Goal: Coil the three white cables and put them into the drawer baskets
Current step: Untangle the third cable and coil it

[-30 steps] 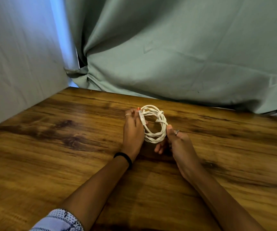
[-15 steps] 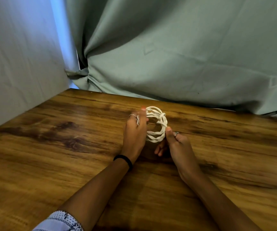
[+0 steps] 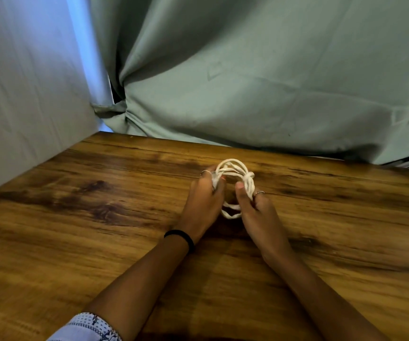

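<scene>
One white cable (image 3: 233, 171), wound into a small coil of several loops, is held upright just above the wooden table (image 3: 100, 217). My left hand (image 3: 204, 200) grips the coil's left side, where a connector end shows between the fingers. My right hand (image 3: 256, 212) grips the right side, thumb pressed against the bundled strands. The coil's lower loops show between my two palms. No other cable and no drawer basket is in view.
A grey-green curtain (image 3: 247, 82) hangs along the table's far edge. A pale cloth wall (image 3: 26, 94) closes off the left side. A black band sits on my left wrist.
Both hands have closed in on the coil and turned it more edge-on. My right thumb has moved up onto the right side of the loops.
</scene>
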